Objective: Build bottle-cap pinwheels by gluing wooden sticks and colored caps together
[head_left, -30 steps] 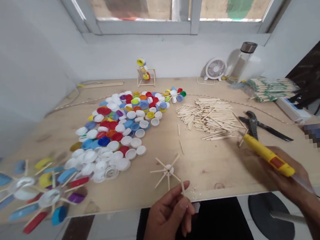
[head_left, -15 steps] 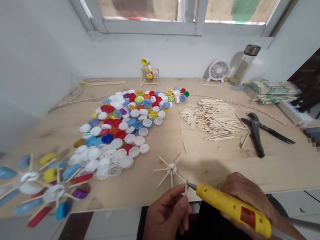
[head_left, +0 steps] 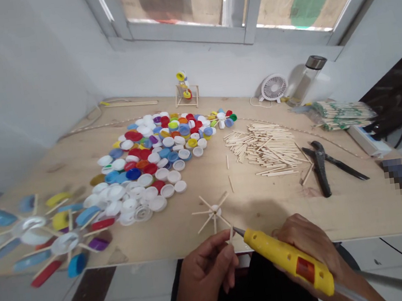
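Between the thumb and fingers of my left hand is a short wooden stick, held upright near the table edge. My right hand is wrapped round a yellow hot glue gun. Its grey metal nozzle points left and is at the stick's upper end; whether they touch I cannot tell. Just beyond my left hand, a white bottle cap with several sticks radiating from it lies on the table. Two wheel-like pieces with coloured caps on stick ends, one of them a cap wheel, sit at the left.
A heap of coloured bottle caps covers the table's left middle. Loose sticks are piled right of it, beside black-handled cutters. Farther back stand a small fan, a glass bottle and a stick-framed model.
Both hands keep nearly the same pose, with the nozzle still at the stick's end. The glue gun has shifted very slightly left. The view has moved a little.
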### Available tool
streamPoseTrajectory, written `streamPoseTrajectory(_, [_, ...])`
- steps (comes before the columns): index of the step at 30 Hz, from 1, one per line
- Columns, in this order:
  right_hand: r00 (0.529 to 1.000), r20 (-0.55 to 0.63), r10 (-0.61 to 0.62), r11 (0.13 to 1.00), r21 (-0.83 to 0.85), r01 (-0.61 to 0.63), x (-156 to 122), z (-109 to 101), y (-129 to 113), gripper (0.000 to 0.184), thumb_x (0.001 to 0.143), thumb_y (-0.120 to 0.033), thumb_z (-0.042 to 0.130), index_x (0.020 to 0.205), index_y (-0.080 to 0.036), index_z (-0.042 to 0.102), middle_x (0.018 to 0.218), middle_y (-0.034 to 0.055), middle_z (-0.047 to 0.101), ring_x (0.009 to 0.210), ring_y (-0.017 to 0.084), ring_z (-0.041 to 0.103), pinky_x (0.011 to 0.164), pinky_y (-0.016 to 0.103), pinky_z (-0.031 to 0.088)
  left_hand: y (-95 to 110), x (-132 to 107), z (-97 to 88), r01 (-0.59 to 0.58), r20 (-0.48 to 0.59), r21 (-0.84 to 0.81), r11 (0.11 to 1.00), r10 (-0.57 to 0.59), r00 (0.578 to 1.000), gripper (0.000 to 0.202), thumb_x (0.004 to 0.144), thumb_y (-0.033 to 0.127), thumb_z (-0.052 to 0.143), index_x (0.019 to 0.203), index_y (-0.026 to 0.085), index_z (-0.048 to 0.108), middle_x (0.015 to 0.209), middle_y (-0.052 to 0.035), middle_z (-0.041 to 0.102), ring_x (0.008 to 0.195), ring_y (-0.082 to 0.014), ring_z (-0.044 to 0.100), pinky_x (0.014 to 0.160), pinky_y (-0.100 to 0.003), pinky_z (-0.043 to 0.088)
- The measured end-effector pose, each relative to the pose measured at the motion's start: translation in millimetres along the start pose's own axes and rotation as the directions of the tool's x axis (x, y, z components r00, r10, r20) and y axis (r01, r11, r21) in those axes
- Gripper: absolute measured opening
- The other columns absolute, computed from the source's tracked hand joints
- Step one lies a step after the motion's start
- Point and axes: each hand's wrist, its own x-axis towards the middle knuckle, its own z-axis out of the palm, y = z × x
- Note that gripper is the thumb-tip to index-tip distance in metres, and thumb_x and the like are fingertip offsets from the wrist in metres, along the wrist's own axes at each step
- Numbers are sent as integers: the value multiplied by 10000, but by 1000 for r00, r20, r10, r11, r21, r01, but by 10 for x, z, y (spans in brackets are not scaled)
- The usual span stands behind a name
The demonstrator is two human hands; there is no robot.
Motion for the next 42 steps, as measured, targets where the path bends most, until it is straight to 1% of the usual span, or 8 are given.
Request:
streamPoseTrajectory(3, [1000,1,-1,1000,10,1,-12,2,6,318,973,-470,377,855,-207,511,714,11,561,617,160,497,602,311,331,2,8,4,-1,9,3,1000,1,1000,315,677,377,753,919,179,712,550,36,623,412,-65,449,432,-195,356])
streamPoseTrajectory(8, [999,-31,29,999,-28,-30,-25,11,28,273,963,-433,422,845,-204,512,698,4,556,612,152,494,593,298,319,-7,14,2,1,13,11,1000,-1,1000,295,684,376,750,905,183,713,555,33,631,415,-64,452,436,-192,362])
streamPoseTrajectory(13, [999,-32,-15,1000,-11,15,-25,9,23,261,968,-408,425,832,-198,502,703,3,546,614,147,488,599,292,322,-32,16,-9,11,21,13,1000,-11,1000,321,671,386,759,912,179,713,547,37,624,403,-60,444,415,-187,338])
streamPoseTrajectory(21, [999,-42,1,1000,-11,-2,-51,21,29,324,969,-454,403,789,-198,486,675,-12,517,591,133,460,592,281,316,-40,23,-11,-4,42,15,1000,3,999,330,676,402,757,917,181,714,546,37,621,399,-63,443,410,-191,343])
streamPoseTrajectory(28, [998,-60,14,998,-58,-18,-47,16,48,204,936,-356,476,814,-196,507,678,-9,526,602,137,471,590,281,310,-68,41,-25,-6,48,16,1000,5,999,327,678,409,758,916,188,720,553,30,635,401,-61,452,409,-184,349])
streamPoseTrajectory(33, [999,-40,-11,1000,-27,10,-42,0,25,281,959,-430,434,813,-199,499,691,-1,547,609,141,484,592,285,320,-103,67,-42,2,65,6,1000,-2,998,356,662,424,769,925,189,719,558,29,638,394,-65,455,396,-187,351])
streamPoseTrajectory(38, [994,-104,32,995,-88,-41,23,-52,-5,188,924,-316,495,777,-199,493,653,-14,534,576,133,488,573,276,328,-52,35,-5,-10,64,10,1000,9,998,339,677,420,759,921,187,726,555,23,637,401,-66,454,405,-188,352])
streamPoseTrajectory(42, [988,-152,32,993,-110,-49,34,-83,40,132,906,-278,495,799,-203,508,670,-7,550,585,141,507,568,277,350,-29,29,10,-7,59,-3,1000,7,998,340,673,421,762,915,185,731,557,20,634,397,-63,447,400,-186,332])
